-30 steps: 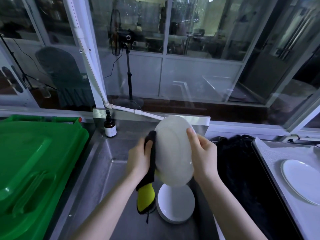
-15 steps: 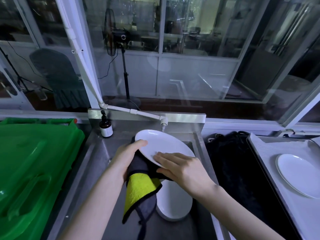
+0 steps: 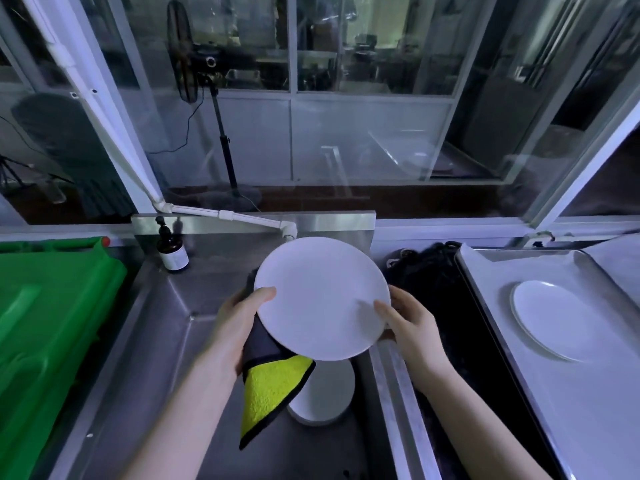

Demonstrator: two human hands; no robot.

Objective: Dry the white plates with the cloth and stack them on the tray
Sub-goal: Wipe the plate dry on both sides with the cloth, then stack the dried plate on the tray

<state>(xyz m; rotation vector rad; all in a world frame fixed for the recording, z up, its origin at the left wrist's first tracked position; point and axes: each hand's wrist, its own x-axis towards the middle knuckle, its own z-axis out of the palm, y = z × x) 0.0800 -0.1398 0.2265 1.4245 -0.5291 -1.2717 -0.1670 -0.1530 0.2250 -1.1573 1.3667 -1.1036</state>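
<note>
I hold a white plate (image 3: 320,297) face up over the steel sink (image 3: 166,341). My left hand (image 3: 239,327) grips its left rim, thumb on top, with the yellow and black cloth (image 3: 270,386) held under the plate and hanging down. My right hand (image 3: 408,320) holds the right rim, thumb on top. More white plates (image 3: 325,396) lie in the sink below, partly hidden. On the right, one white plate (image 3: 550,318) lies on the metal tray (image 3: 588,410).
A green plastic crate lid (image 3: 52,334) is at the left. A brown pump bottle (image 3: 172,252) stands at the sink's back left corner, and a white tap pipe (image 3: 242,216) ends above the plate. Something black (image 3: 436,289) fills the gap between sink and tray.
The plate went from upright on edge to lying flat and face up. My right hand moved from the plate's face to its right rim. The plate shifted slightly right.
</note>
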